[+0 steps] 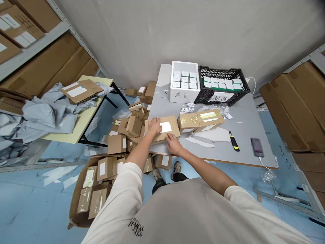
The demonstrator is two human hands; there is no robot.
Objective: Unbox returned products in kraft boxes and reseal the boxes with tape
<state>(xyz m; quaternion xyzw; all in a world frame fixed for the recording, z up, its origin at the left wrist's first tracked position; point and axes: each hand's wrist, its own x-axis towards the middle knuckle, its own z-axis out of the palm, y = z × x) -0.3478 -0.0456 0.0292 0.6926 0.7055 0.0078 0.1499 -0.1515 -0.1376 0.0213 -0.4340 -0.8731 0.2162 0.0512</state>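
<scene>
A flat cardboard box (175,126) with a white label (166,127) lies at the table's left front edge. My left hand (154,126) rests on its top at the left, fingers stretched over the cardboard and touching the label's edge. At the box's front edge, my right hand (174,144) grips with bent fingers, their tips on the top by the label. Directly right of it stand two taped cartons, a smaller carton (188,121) and a larger carton (210,119), with clear tape and labels.
Behind are a white foam box (184,96) and a black crate (220,98) holding small white boxes. A utility knife (234,141) and a blurred phone-like object (257,147) lie right. Cartons (116,144) crowd the floor left; grey mailer bags (50,115) cover a side table (76,134).
</scene>
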